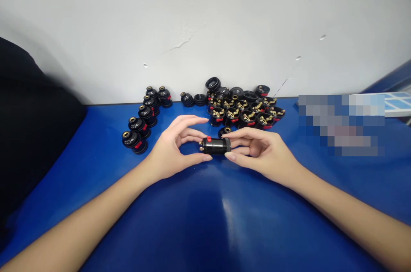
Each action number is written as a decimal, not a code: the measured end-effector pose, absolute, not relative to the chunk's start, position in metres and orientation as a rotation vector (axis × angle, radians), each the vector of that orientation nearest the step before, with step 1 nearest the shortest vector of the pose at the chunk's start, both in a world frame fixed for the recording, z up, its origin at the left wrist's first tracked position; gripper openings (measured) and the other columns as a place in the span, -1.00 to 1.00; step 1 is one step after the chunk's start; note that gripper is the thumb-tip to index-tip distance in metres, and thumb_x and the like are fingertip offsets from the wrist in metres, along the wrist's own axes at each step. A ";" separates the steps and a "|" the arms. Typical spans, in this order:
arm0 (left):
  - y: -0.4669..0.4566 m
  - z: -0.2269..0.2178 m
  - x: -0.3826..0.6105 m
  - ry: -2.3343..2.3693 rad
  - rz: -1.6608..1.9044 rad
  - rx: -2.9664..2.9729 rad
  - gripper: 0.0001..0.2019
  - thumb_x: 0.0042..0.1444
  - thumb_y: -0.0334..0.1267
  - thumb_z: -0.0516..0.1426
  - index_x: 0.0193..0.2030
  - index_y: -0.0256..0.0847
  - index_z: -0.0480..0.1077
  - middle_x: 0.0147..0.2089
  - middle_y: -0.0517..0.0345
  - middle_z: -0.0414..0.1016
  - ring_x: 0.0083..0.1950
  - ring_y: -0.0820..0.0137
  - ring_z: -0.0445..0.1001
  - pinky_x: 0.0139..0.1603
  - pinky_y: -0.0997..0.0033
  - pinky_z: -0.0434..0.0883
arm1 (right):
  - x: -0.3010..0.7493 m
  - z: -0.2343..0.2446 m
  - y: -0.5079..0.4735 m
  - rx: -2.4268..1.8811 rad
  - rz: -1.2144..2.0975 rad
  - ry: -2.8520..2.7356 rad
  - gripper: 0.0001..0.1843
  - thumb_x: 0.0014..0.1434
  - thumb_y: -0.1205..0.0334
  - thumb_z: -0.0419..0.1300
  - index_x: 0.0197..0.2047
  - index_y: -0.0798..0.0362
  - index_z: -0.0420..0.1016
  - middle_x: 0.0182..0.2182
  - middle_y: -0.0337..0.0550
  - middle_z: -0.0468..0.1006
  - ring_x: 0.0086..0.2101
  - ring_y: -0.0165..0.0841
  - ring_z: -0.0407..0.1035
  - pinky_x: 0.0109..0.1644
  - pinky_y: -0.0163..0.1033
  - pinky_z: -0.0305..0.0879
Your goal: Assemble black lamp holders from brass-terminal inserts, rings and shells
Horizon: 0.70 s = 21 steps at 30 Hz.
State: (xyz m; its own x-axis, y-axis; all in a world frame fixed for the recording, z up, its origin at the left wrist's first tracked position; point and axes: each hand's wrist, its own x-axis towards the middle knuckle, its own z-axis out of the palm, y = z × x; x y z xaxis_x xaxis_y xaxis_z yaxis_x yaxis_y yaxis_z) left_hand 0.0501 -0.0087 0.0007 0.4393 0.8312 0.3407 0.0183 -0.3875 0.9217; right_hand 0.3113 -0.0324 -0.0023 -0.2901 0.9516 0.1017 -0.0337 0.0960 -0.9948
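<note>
A black cylindrical lamp holder [215, 146] with a red switch lies sideways between my hands, just above the blue table. My right hand [265, 150] pinches the dark ring at its right end between thumb and fingers. Around the left end, where brass terminals show, my left hand [175, 145] is curved with its fingers apart. Its index finger is raised clear of the lamp holder and its thumb lies close below; whether another finger touches it I cannot tell. Just behind, partly hidden by my right fingers, sits a black cap [226, 131] with a brass centre.
Several closed lamp holders [147, 115] stand in a slanting row on the left. Behind my hands are several open lamp holders [247, 118] with brass contacts, plus loose black rings [212, 84]. A white wall [192, 28] bounds the blue table [180, 220]. Dark fabric [28, 135] hangs at left.
</note>
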 end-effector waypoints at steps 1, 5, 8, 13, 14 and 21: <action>-0.008 0.000 0.050 0.742 1.065 1.743 -0.33 0.00 -0.36 0.54 0.27 -0.10 0.54 0.35 -0.08 0.40 0.09 0.26 0.71 0.26 0.20 0.68 | 0.312 -0.003 -0.032 -0.960 1.350 -1.455 -0.59 0.02 0.15 0.65 -0.05 -0.06 0.76 -0.13 -0.07 0.81 -0.14 -0.13 0.76 0.05 -0.07 0.74; -0.007 0.001 0.049 0.772 0.998 1.861 -0.62 0.10 -0.22 0.50 0.05 -0.22 0.65 0.12 -0.06 0.64 0.07 0.24 0.71 0.25 0.15 0.68 | 0.313 -0.003 -0.032 -0.957 1.346 -1.451 -0.60 0.03 0.16 0.64 -0.05 -0.05 0.76 -0.13 -0.07 0.81 -0.13 -0.14 0.75 0.05 -0.07 0.74; -0.009 0.006 0.049 0.831 0.924 1.925 -0.63 0.16 -0.20 0.47 0.08 -0.23 0.62 0.04 -0.02 0.72 0.01 0.27 0.72 0.21 0.19 0.68 | 0.312 -0.002 -0.032 -0.961 1.351 -1.439 -0.58 0.02 0.14 0.65 -0.04 -0.03 0.75 -0.13 -0.06 0.81 -0.13 -0.12 0.75 0.05 -0.05 0.74; -0.014 0.010 0.054 0.951 0.832 1.680 -0.63 0.24 -0.05 0.41 0.03 -0.27 0.59 -0.18 -0.01 0.73 -0.24 0.31 0.73 -0.12 0.31 0.69 | 0.310 0.000 -0.034 -0.973 1.354 -1.438 -0.55 0.00 0.09 0.66 -0.05 -0.03 0.74 -0.12 -0.03 0.82 -0.13 -0.09 0.76 0.04 -0.01 0.75; -0.015 0.009 0.055 0.954 0.829 1.639 -0.63 0.22 -0.05 0.42 0.01 -0.27 0.59 -0.22 0.01 0.71 -0.27 0.32 0.72 -0.15 0.33 0.69 | 0.309 0.000 -0.034 -0.966 1.360 -1.443 -0.55 0.00 0.09 0.66 -0.05 -0.03 0.75 -0.12 -0.03 0.82 -0.13 -0.10 0.76 0.05 -0.01 0.75; -0.013 0.001 0.055 0.776 0.950 1.715 -0.38 -0.01 -0.33 0.53 0.19 -0.12 0.47 0.15 -0.01 0.56 0.00 0.34 0.65 0.07 0.34 0.66 | 0.310 -0.001 -0.032 -0.990 1.365 -1.451 -0.54 -0.02 0.06 0.67 -0.06 -0.04 0.75 -0.14 -0.04 0.82 -0.14 -0.08 0.76 0.05 0.00 0.75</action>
State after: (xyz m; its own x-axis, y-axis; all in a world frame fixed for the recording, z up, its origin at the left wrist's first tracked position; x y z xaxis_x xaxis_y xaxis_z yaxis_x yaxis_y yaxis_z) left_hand 0.0554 -0.0128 0.0009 0.4882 0.8397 0.2379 0.0654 -0.3070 0.9494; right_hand 0.3098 -0.0325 -0.0008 -0.2895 0.9539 0.0786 -0.0204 0.0760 -0.9969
